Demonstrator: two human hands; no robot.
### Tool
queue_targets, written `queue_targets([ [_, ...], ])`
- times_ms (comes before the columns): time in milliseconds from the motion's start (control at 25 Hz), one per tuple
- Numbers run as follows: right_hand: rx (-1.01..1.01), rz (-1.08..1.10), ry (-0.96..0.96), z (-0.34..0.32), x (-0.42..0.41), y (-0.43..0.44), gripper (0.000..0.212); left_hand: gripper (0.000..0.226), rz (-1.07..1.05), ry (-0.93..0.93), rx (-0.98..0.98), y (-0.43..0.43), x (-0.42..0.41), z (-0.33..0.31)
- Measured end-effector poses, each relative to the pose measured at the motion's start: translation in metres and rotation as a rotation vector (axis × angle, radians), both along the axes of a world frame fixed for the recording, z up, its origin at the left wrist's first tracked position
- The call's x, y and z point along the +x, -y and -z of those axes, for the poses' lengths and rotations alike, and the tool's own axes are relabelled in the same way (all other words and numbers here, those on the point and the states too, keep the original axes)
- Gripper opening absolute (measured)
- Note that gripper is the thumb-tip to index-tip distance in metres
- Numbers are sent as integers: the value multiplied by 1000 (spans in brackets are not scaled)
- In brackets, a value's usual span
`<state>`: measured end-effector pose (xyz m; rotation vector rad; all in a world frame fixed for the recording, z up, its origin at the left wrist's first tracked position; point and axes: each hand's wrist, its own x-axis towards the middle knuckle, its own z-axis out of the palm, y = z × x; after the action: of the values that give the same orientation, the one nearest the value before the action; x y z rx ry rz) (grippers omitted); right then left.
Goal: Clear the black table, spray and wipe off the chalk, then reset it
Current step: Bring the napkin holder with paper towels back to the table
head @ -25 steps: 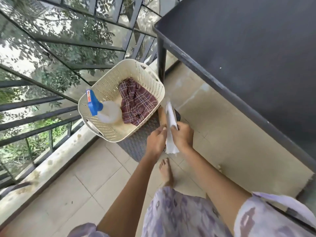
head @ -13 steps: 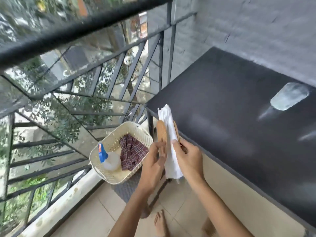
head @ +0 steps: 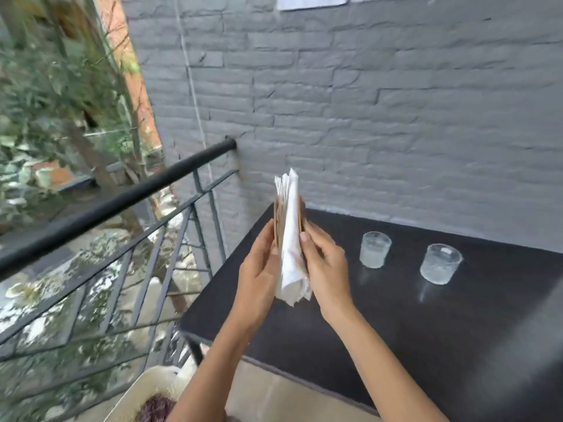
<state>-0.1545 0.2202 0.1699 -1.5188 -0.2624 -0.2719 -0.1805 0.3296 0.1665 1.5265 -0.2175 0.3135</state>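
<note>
The napkins, in a thin wooden holder, are soft and light (loose sheets may slip); grip the flat sides. Left hand and right hand clasp them above the desk's left edge, glasses near the back edge.

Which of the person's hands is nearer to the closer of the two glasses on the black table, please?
The right hand. It holds the napkins just left of that glass in the picture. The left hand is on the napkins' far side, further from the glass.
</note>
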Motion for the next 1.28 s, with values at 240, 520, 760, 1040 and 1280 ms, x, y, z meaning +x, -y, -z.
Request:
queue_targets([
  [240, 83, 101, 5, -18, 42, 92, 35, 44, 220, -13, 12, 92, 65, -25],
  [520, 117, 241, -33, -8, 96, 247, 36, 49, 395, -104, 6, 244, 138, -13],
  [760, 85, 412, -96, 34, 129, 393, 37, 59, 568, -244, -4, 389, 182, 20],
  [1040, 91, 546, -328, 95, 158, 495, 36, 75, 642, -471, 197, 495, 224, 76],
  [1280, 115, 612, -475, 149, 194, 519, 33, 57, 657, -598, 346, 529, 265, 122],
])
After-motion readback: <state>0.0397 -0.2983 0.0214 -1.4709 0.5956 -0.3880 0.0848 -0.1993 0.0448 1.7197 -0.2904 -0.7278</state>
